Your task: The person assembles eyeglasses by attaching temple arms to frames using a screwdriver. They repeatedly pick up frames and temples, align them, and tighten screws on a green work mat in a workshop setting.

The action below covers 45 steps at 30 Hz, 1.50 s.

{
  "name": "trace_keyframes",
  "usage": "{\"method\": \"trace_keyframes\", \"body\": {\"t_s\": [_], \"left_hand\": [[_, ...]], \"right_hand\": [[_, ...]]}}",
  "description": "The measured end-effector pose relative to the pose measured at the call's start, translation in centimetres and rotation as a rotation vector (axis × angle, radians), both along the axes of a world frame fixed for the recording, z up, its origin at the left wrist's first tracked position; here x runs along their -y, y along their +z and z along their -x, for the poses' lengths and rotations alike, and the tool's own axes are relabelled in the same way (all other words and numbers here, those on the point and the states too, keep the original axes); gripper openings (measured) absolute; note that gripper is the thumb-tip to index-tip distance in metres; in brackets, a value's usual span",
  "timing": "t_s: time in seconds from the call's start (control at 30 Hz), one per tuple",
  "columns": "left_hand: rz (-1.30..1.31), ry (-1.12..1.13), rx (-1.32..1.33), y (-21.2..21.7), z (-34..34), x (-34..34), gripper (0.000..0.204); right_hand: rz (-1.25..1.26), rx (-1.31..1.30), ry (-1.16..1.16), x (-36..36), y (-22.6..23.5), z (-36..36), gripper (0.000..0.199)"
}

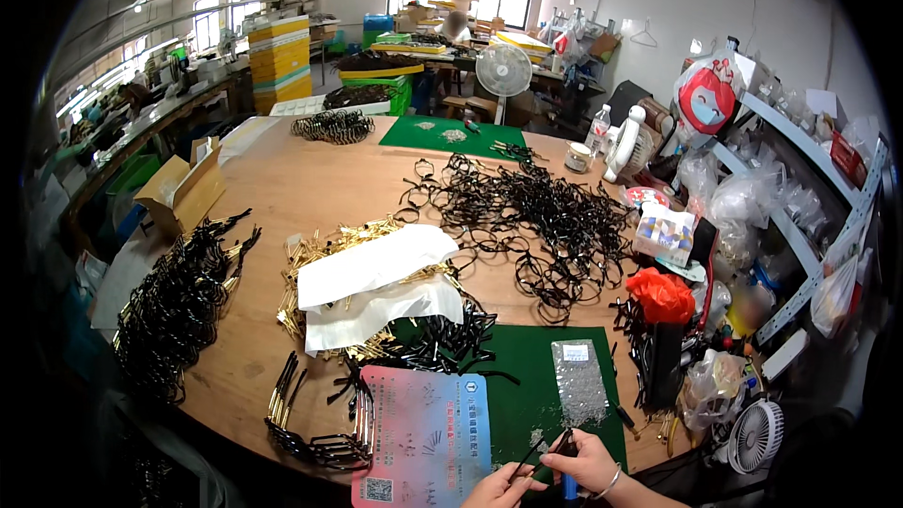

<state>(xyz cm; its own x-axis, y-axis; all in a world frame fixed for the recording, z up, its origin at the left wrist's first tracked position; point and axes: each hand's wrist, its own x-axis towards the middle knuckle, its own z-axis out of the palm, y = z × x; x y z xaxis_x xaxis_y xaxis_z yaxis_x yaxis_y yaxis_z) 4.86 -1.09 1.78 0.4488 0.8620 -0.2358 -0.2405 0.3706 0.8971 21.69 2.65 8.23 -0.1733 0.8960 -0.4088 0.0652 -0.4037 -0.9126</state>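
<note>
Low in the view, my left hand (pixel 506 488) pinches a thin black eyeglass temple (pixel 533 452) that slants up to the right. My right hand (pixel 591 467) meets it, fingers closed round a dark eyeglass part. A blue handle (pixel 570 486), perhaps a screwdriver's, shows under the right fingers; its tip is hidden. Both hands are over the near green mat (pixel 517 357). Tiny metal pieces (pixel 536 436) lie scattered just beyond them. Farther up on the mat is a clear bag of small parts (pixel 579 386). Left of the hands lies a pink-and-blue printed sheet (pixel 423 433).
Tangled black eyeglass frames (pixel 536 216) cover the table's middle right. White sheets (pixel 376 268) lie on gold-and-black temples. A bundled black pile (pixel 179 310) sits left. Tissue box (pixel 664 233), orange bag (pixel 660 295) and small fan (pixel 628 146) line the right edge. A person is at the back.
</note>
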Motion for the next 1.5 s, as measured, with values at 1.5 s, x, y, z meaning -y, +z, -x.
{"method": "trace_keyframes", "body": {"t_s": [1.5], "left_hand": [[-0.217,-0.104,-0.343,1.7,-1.8,1.6,0.021]], "right_hand": [[-0.195,0.225,0.237,2.5,-0.9,-3.4,0.016]]}}
